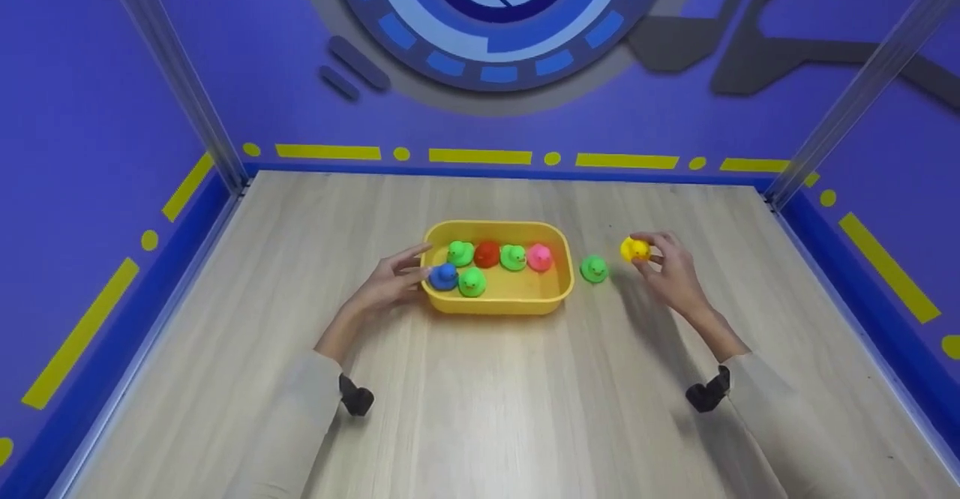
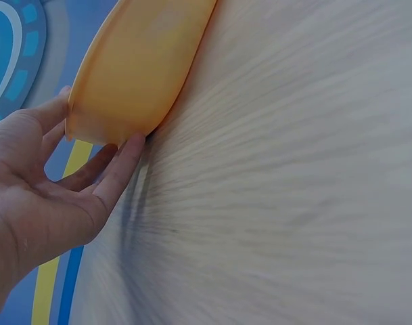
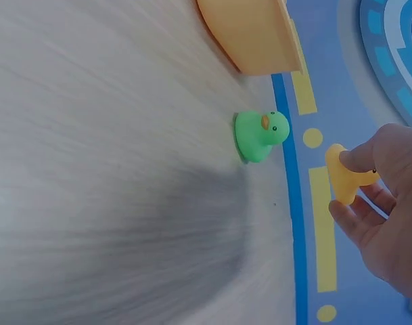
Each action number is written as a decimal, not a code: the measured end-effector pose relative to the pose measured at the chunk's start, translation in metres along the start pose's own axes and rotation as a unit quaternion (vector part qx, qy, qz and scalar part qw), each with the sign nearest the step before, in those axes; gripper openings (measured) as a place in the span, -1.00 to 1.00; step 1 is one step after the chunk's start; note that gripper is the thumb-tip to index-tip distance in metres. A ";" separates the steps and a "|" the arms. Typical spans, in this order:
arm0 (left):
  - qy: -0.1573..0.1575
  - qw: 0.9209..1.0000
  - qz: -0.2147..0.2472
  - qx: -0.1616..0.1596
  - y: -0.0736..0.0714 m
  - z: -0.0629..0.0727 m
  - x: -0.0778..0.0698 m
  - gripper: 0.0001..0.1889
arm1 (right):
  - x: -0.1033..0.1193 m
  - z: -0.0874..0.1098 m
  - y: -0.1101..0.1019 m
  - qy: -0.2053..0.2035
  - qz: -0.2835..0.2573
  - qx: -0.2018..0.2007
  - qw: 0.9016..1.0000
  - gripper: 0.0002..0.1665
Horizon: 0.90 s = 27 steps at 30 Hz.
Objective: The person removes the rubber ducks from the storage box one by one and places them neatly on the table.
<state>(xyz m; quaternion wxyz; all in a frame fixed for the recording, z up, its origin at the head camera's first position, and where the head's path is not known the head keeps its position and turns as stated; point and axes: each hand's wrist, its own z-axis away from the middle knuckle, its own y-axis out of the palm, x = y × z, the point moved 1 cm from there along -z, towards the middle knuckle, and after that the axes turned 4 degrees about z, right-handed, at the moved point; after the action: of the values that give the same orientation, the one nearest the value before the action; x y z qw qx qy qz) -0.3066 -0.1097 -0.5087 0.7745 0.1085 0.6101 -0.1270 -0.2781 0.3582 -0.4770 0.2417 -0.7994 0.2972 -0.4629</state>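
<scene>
A yellow plastic basin stands on the table, holding several green toy ducks, a blue duck, a red duck and a pink duck. My left hand holds the basin's left end, one digit at the rim and other fingers low against the outer wall. To the right, my right hand pinches a yellow duck between thumb and fingers, above the table. Between that hand and the basin, a single green duck sits upright on the wood.
The wooden table is bounded by a blue back wall and side walls with yellow dashes. Metal posts rise at the back corners. Each wrist carries a black mount.
</scene>
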 end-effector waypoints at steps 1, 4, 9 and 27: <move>-0.001 1.000 0.002 -0.002 -0.001 0.001 0.001 -0.39 | -0.001 0.001 0.001 0.001 0.000 0.003 1.000 -0.55; -0.005 1.000 0.004 -0.005 -0.002 0.002 0.001 -0.39 | -0.004 0.003 0.003 0.009 -0.004 0.006 1.000 -0.55; 0.005 1.000 -0.004 0.003 -0.002 0.001 0.001 -0.38 | -0.008 0.007 0.004 0.017 -0.001 0.010 1.000 -0.54; 0.001 1.000 -0.004 -0.005 -0.001 0.001 0.001 -0.39 | -0.018 0.011 0.015 0.046 0.021 0.059 0.997 -0.58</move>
<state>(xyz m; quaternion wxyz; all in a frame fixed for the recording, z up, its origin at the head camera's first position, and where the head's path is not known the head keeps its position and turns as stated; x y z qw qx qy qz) -0.3062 -0.1106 -0.5092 0.7740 0.1021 0.6119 -0.1269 -0.2794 0.3612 -0.5022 0.2842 -0.7554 0.2964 -0.5107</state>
